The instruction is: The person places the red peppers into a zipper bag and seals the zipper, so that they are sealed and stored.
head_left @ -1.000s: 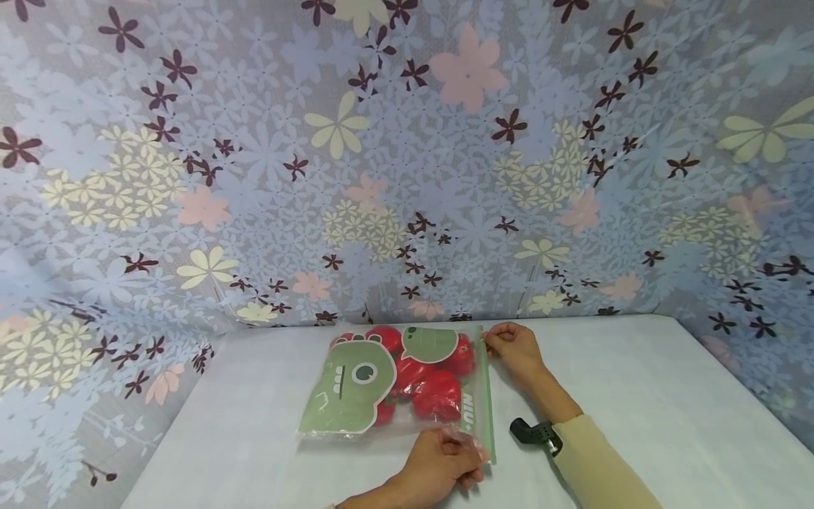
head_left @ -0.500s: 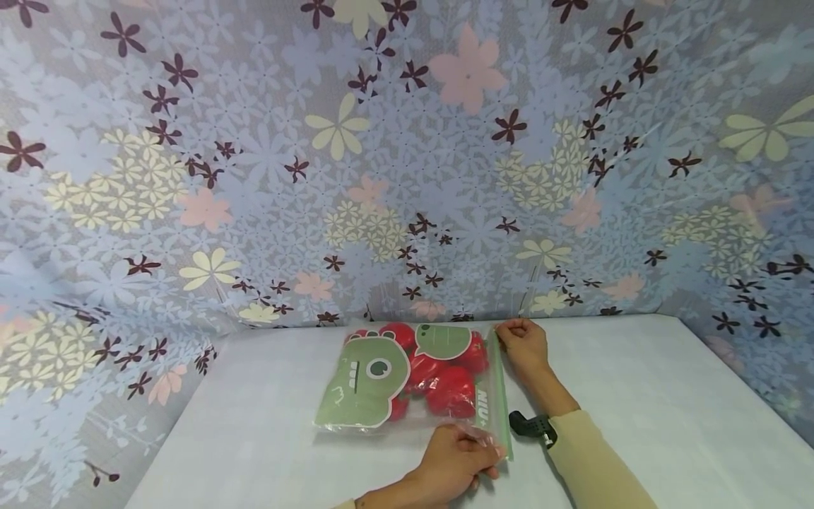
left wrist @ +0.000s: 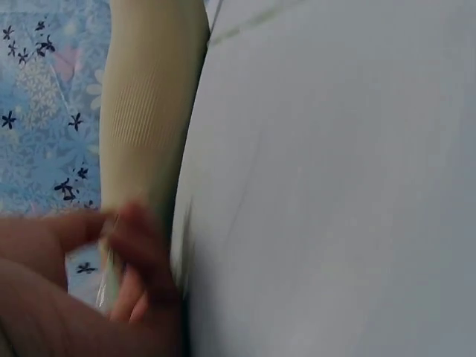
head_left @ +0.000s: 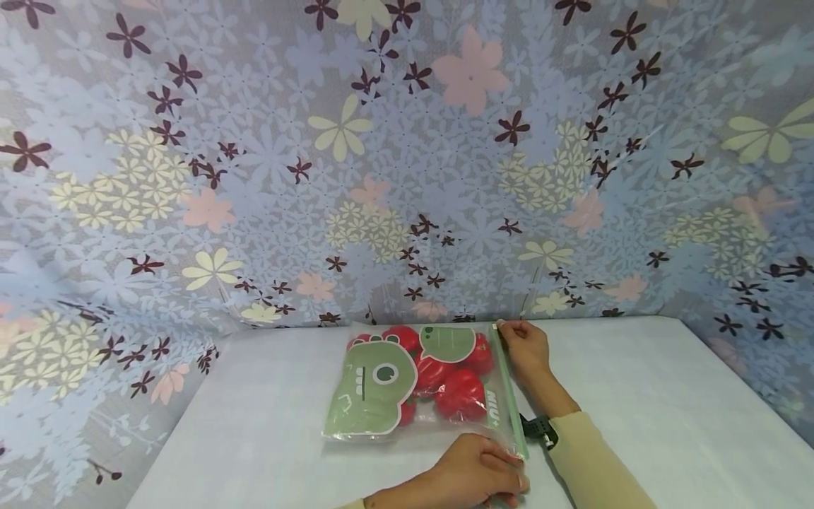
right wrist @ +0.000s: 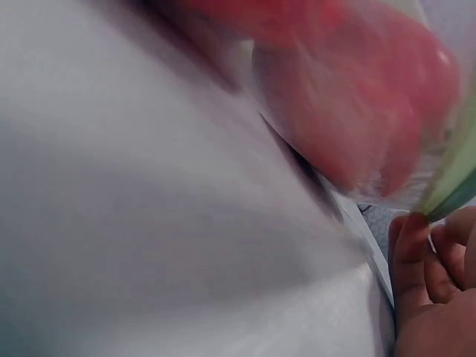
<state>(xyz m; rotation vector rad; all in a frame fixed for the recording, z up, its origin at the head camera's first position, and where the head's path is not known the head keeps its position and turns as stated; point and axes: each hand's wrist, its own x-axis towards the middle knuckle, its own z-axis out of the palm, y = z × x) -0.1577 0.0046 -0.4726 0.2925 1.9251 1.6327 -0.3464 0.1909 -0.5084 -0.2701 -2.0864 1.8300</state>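
Observation:
A clear zip bag with green cartoon monster prints lies on its side on the table, its green zip edge facing right. Inside show several red bell peppers, partly covered by the prints. My right hand pinches the far end of the zip edge; in the right wrist view its fingertips meet the green strip. At the near end, my left hand holds the bag's corner with curled fingers. The left wrist view shows those fingers blurred, with a sliver of clear plastic beside them.
A white cloth covers the table. Behind it hangs a floral curtain, close to the bag's far side. A black wrist-worn device sits at the right cuff, beside the zip edge.
The bag has shifted to the right, with both hands still at its zip edge. My left hand has moved right and slightly nearer, and more of the green strip shows.

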